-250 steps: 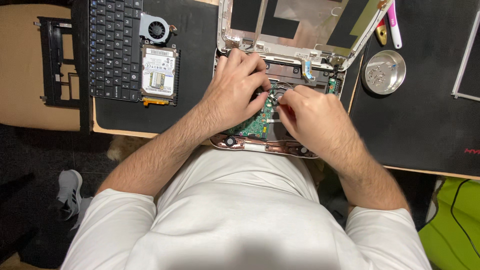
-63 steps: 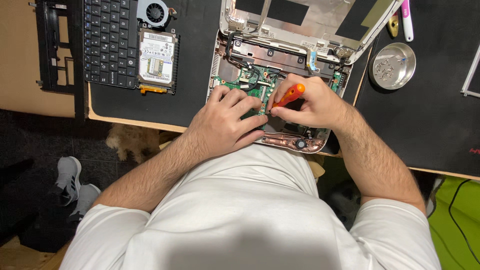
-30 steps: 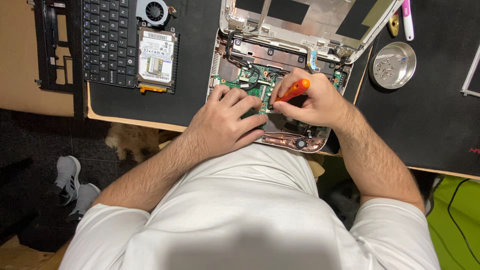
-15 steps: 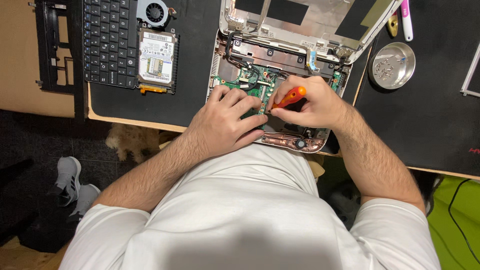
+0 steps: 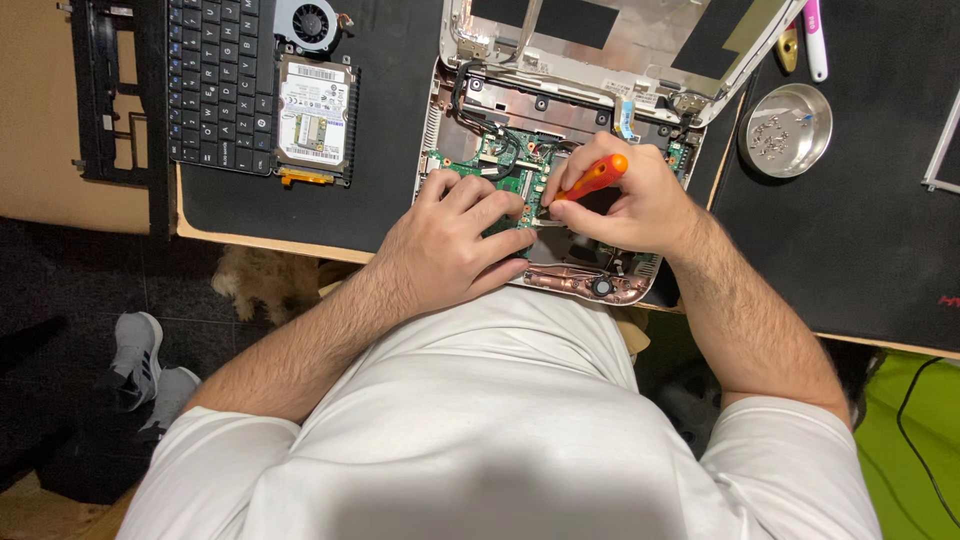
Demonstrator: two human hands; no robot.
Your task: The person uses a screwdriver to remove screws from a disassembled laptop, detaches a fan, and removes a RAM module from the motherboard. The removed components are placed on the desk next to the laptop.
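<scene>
Work piece: opened laptop base [image 5: 560,180] at the desk's near edge, straight ahead of the torso, green circuit board [image 5: 495,170] bare in its left half.
Lid: hinged back flat beyond the base, silver inner shell [image 5: 640,45] facing up.
Right hand [image 5: 630,200]: closed round an orange-handled screwdriver [image 5: 597,177], thumb and forefinger pinching low on the handle.
Screwdriver axis: slants from upper right, where the handle end shows, down-left; the tip is hidden between the two hands, so its exact contact point cannot be told.
Left hand [image 5: 455,245]: flat, fingers spread a little, palm down on the board and the base's front edge; grips nothing, presses or steadies.
Key relation: the work spot lies in the narrow gap where both hands' fingertips meet, about the middle of the base; the right hand carries the tool, the left is just beside it on the left.
Nearer hand: both about equally close; the right one is on the tool line.
Left of base: hard drive [image 5: 313,122], detached keyboard [image 5: 215,80] and a small fan [image 5: 308,22] on the black mat [image 5: 390,120].
Right of base: round metal dish [image 5: 786,130] with small screws, well apart from the hands.
Below desk: grey shoe [image 5: 135,360] on a dark floor.
</scene>
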